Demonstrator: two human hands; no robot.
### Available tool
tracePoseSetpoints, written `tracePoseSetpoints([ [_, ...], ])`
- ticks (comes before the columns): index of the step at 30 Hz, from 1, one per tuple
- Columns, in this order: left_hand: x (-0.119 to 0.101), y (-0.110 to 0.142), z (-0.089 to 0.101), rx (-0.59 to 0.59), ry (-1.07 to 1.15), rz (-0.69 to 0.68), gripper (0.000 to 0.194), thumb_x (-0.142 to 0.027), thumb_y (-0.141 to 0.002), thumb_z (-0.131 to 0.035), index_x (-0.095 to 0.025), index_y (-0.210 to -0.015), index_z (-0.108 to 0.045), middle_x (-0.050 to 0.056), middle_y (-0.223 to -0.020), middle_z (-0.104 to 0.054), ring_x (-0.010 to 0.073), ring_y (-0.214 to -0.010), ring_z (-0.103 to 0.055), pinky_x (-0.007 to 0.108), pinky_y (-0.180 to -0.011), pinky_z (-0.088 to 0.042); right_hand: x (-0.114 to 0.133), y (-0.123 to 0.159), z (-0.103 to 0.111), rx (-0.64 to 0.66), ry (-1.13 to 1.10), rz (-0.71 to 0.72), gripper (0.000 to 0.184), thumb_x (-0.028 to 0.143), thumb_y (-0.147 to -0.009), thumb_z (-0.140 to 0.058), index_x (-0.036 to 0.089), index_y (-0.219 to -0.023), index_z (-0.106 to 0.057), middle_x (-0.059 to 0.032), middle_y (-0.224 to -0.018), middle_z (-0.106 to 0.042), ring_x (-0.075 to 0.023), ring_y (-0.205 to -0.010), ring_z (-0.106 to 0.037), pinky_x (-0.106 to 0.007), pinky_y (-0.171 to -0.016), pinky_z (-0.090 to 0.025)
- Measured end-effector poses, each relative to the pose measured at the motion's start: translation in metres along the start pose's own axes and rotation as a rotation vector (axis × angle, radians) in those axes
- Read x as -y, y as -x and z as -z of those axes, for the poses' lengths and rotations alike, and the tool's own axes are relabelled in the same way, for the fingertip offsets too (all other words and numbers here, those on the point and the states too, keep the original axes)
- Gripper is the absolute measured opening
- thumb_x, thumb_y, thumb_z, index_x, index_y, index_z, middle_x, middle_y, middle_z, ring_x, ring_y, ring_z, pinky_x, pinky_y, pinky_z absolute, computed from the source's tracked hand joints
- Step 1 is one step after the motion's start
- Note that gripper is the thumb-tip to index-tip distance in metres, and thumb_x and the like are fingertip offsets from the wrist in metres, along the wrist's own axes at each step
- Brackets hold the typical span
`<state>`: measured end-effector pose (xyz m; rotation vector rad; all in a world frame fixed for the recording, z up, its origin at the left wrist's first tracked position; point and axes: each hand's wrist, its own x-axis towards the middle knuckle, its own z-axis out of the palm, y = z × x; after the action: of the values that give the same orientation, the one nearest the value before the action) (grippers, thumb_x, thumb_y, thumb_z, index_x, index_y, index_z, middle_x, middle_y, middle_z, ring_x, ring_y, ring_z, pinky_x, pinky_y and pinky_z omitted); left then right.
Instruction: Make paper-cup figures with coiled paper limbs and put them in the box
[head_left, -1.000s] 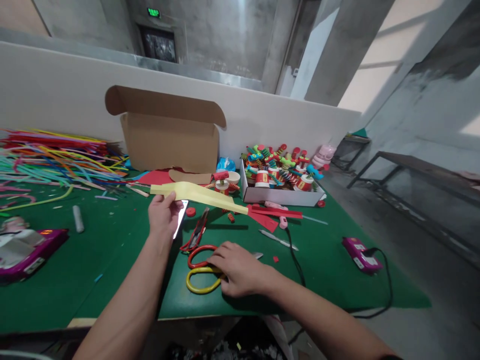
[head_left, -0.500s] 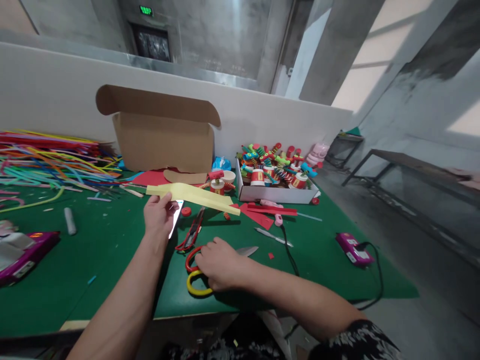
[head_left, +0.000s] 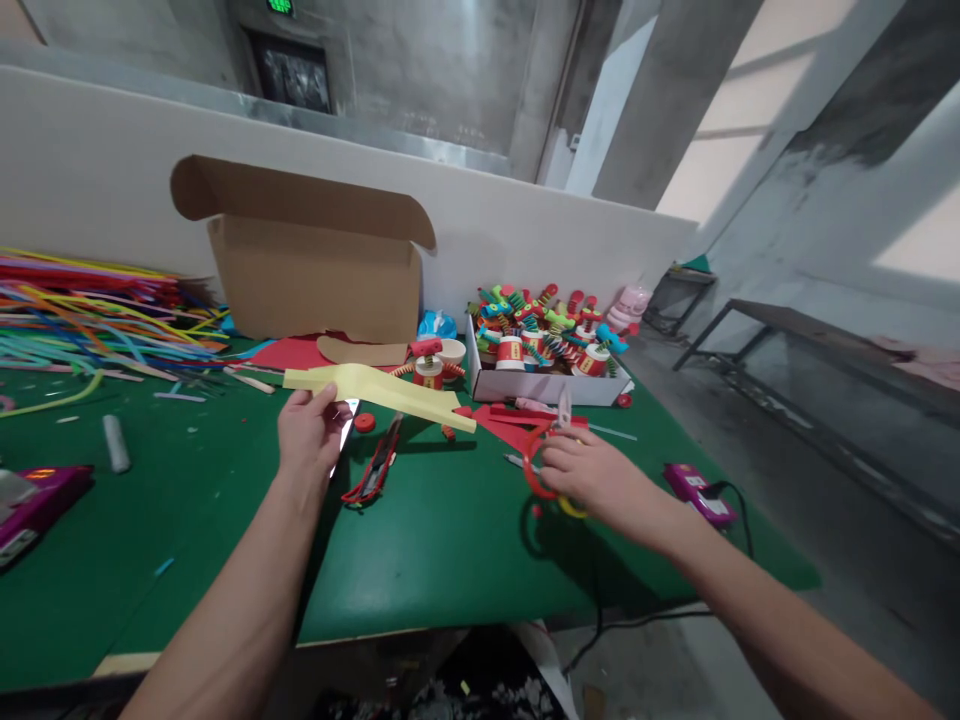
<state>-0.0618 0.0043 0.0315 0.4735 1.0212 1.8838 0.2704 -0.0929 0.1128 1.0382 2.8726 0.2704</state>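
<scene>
My left hand (head_left: pixel 309 436) is closed on a long yellow foam strip (head_left: pixel 382 390) and holds it level above the green table (head_left: pixel 442 530). A lit phone (head_left: pixel 346 428) lies just under that hand. My right hand (head_left: pixel 592 475) grips a pair of scissors with red and yellow handles (head_left: pixel 541 462), lifted off the table with the blades pointing up, to the right of the strip's free end. Small red-handled snips (head_left: pixel 373 472) lie on the mat between my hands.
An open cardboard box (head_left: pixel 315 265) stands at the back. A white box of colourful figures (head_left: pixel 544 355) sits right of it, with red foam scraps (head_left: pixel 510 420) in front. Pipe cleaners (head_left: pixel 90 310) pile at the left. Purple devices (head_left: pixel 694 485) (head_left: pixel 34 495) lie near both edges.
My right hand has picked the scissors up from the table's near edge and carried them up and to the right. My left hand still holds the yellow strip in place.
</scene>
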Motion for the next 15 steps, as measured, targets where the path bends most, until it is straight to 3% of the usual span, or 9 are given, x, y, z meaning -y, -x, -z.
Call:
tracePoseSetpoints([
  [3, 0.000, 0.000, -0.001, -0.010, 0.002, 0.012, 0.037, -0.013, -0.051, -0.073, -0.020, -0.060, -0.037, -0.009, -0.048, -0.051, 0.0070, -0.038, -0.049, 0.017, -0.039, -0.039, -0.014, 0.025, 0.000, 0.145, -0.121, -0.019, 0.022, 0.008, -0.090, -0.045, 0.019, -0.082, -0.063, -0.0074, -0.088, -0.062, -0.0198, -0.085, -0.056, -0.034, -0.079, -0.043],
  [8, 0.001, 0.000, -0.002, -0.010, 0.001, 0.016, 0.036, -0.011, -0.055, -0.070, -0.020, -0.061, -0.035, -0.009, -0.049, -0.050, 0.0062, -0.038, -0.048, 0.017, -0.039, -0.040, -0.010, 0.048, -0.005, 0.278, -0.290, -0.040, 0.031, 0.002, -0.086, -0.040, 0.020, -0.082, -0.065, -0.0083, -0.086, -0.063, -0.0198, -0.086, -0.057, -0.031, -0.077, -0.043],
  [11, 0.001, 0.001, -0.002, -0.014, 0.007, 0.013, 0.038, -0.010, -0.055, -0.070, -0.020, -0.061, -0.034, -0.010, -0.049, -0.047, 0.0059, -0.038, -0.048, 0.016, -0.039, -0.039, -0.015, 0.050, -0.022, 0.261, -0.292, -0.063, 0.035, 0.004, -0.090, -0.037, 0.021, -0.079, -0.066, -0.0075, -0.085, -0.063, -0.0186, -0.085, -0.058, -0.031, -0.080, -0.045],
  [15, -0.002, 0.003, -0.001, -0.005, 0.038, 0.014, 0.045, -0.009, -0.053, -0.073, -0.020, -0.059, -0.030, -0.011, -0.048, -0.044, 0.0058, -0.038, -0.048, 0.016, -0.040, -0.040, -0.038, 0.053, -0.051, 0.162, -0.172, -0.070, 0.025, 0.010, -0.088, -0.049, 0.021, -0.074, -0.067, -0.0082, -0.087, -0.064, -0.0199, -0.096, -0.058, -0.034, -0.090, -0.045],
])
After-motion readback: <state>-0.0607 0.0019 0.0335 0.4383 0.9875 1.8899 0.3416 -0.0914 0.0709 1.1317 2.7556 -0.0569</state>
